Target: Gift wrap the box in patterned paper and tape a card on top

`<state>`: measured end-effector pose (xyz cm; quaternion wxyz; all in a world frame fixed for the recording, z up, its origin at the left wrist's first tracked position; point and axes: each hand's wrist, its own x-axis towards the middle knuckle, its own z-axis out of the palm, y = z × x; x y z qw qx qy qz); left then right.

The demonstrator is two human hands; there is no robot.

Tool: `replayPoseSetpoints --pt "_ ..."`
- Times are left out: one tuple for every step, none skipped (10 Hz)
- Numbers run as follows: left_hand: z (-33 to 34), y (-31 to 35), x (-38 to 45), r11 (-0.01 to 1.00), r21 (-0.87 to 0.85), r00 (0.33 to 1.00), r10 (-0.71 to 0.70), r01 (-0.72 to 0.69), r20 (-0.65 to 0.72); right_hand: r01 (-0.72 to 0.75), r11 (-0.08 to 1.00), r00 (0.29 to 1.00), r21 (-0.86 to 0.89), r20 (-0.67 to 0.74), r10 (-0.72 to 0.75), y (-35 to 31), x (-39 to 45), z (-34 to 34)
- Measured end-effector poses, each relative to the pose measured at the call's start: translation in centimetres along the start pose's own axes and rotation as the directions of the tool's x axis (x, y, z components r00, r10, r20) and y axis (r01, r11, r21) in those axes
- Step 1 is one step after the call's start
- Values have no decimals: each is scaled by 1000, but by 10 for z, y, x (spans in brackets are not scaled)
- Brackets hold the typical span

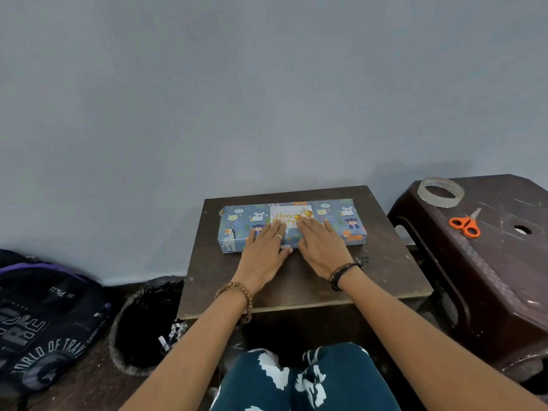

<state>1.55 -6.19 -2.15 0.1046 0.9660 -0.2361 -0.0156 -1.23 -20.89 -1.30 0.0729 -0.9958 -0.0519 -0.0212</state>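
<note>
Head view: wrapped box lying flat toward the back of the small dark surface, card on top. Left hand and right hand palms down on it, grip spread flat, pinching nothing. Off right on a brown stool: tape roll, orange scissors.

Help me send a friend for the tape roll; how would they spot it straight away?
Look right of the small wooden table to the dark brown plastic stool. The tape roll lies flat at its far left corner, beyond the orange-handled scissors. It is the only clear, pale ring there.
</note>
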Motion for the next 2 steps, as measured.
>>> replayPoseSetpoints --pt "-9 1 0 999 -51 996 17 -13 84 5 995 997 96 70 -12 -2 3 -9" --pt "-29 8 17 998 -68 996 -3 9 95 -39 979 996 201 90 21 3 19 -32"
